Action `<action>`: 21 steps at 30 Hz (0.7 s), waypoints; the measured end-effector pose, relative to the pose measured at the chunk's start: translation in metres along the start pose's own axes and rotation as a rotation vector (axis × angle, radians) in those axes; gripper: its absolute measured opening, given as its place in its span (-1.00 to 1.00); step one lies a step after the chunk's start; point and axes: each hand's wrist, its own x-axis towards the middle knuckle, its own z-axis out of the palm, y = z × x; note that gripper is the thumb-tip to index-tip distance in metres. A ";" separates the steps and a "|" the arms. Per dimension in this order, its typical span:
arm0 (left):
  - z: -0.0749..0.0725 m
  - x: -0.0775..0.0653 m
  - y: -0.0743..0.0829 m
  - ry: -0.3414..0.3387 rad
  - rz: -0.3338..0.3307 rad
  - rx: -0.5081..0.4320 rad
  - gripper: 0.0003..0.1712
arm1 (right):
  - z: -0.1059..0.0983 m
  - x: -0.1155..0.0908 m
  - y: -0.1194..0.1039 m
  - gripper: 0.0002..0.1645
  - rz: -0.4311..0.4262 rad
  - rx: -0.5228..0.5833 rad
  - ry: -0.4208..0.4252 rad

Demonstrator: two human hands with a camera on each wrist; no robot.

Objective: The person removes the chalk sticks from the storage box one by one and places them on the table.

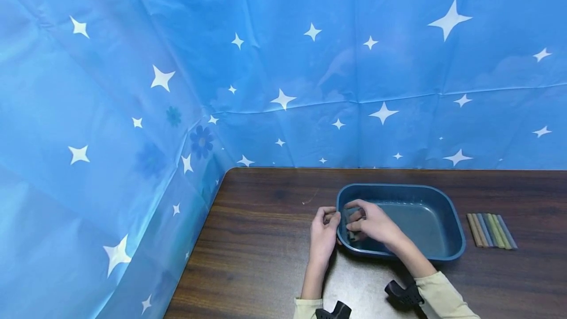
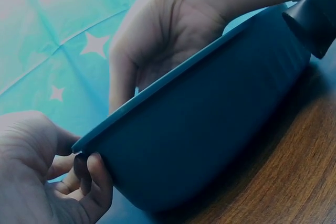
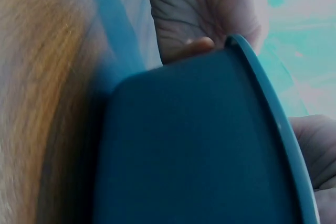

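Observation:
A blue rectangular basin (image 1: 425, 258) stands on the wooden table. My left hand (image 1: 323, 234) grips its left rim, with the thumb and bent fingers close together at the edge. In the left wrist view, a small dark patch shows between the fingers of that left hand (image 2: 63, 177). Over the near rim reaches my right hand (image 1: 374, 221), its bent fingers low inside the left end. A small greyish thing (image 1: 352, 236) shows beneath those fingers; I cannot tell whether they hold it. The basin's wall hides the right fingertips in both wrist views.
Several thin coloured sticks (image 1: 491, 231), in brown, blue and green, lie side by side right of the basin. A blue star-patterned sheet (image 1: 354, 68) hangs behind and to the left of the wooden table (image 1: 248, 240).

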 end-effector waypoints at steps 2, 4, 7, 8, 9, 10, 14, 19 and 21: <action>0.000 0.000 -0.001 0.001 0.002 -0.010 -0.69 | -0.004 -0.002 -0.001 -0.37 -0.007 -0.002 0.013; 0.001 0.001 -0.001 0.007 0.009 -0.011 -0.69 | -0.008 -0.005 -0.001 -0.36 -0.014 -0.005 0.026; 0.001 0.001 -0.002 0.010 0.009 -0.009 -0.69 | -0.016 -0.008 -0.002 -0.36 -0.020 -0.017 0.055; 0.001 0.001 -0.002 0.010 0.010 -0.009 -0.69 | -0.019 -0.009 -0.002 -0.36 -0.022 -0.021 0.060; 0.002 0.001 -0.002 0.012 0.010 -0.010 -0.69 | -0.022 -0.011 -0.002 -0.36 -0.021 -0.023 0.069; 0.002 0.001 -0.003 0.013 0.011 -0.013 -0.70 | -0.024 -0.012 -0.002 -0.36 -0.023 -0.026 0.076; 0.002 0.000 -0.003 0.015 0.027 -0.022 -0.70 | -0.035 -0.019 -0.002 -0.34 -0.043 -0.026 0.087; 0.003 0.001 -0.004 0.021 0.032 -0.017 -0.70 | -0.051 -0.029 -0.004 -0.32 -0.050 -0.025 0.112; 0.003 0.002 -0.004 0.024 0.029 -0.014 -0.71 | -0.057 -0.032 -0.006 -0.33 -0.044 -0.033 0.130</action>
